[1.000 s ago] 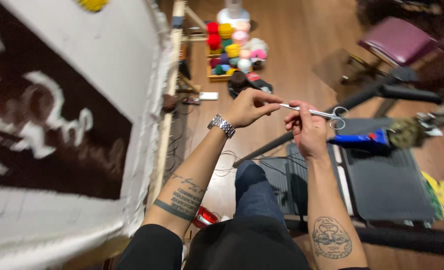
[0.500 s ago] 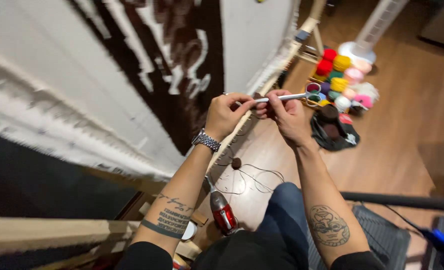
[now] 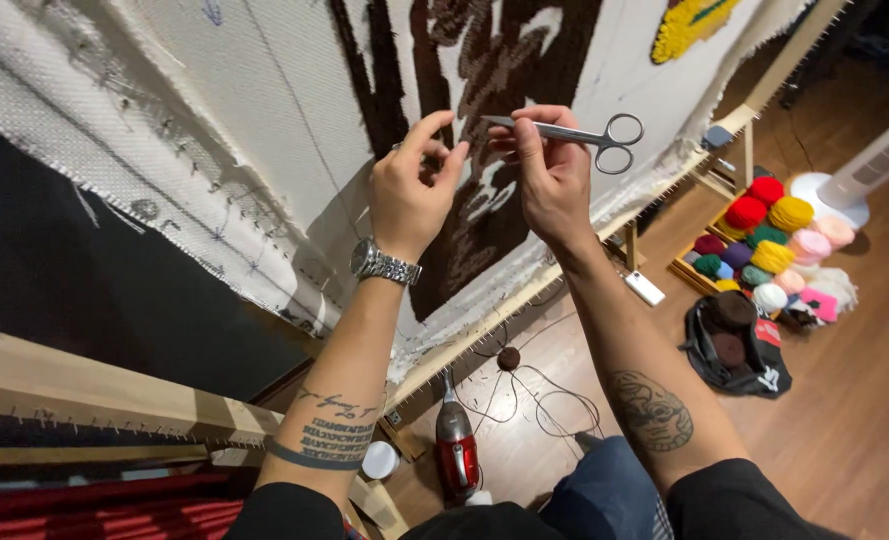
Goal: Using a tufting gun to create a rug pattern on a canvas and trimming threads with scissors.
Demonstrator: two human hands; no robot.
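Change since earlier: both hands are now raised higher against the stretched cloth, and the scissors have swung from a spot over the floor to the front of the dark tufted patch.
Right hand (image 3: 554, 185): thumb and fingers pinch the scissors (image 3: 574, 132) around the pivot and blades, not through the loops.
Scissors axis: nearly level; the closed tip points toward the left hand, the finger loops trail out to the right of the right fingers.
Left hand (image 3: 411, 190): fingertips (image 3: 442, 150) drawn together as if pinching something fine; whether a thread is held, I cannot tell.
Key relation: blade tip sits just right of the left fingertips, near but apart, both close to the dark pile (image 3: 484, 215) on the white backing cloth (image 3: 264, 140).
Nearer hand: the right, already on the tool.
Below the hands: wooden frame bar (image 3: 524, 310), a red tool (image 3: 456, 450) and yarn balls (image 3: 764, 240) on the floor.
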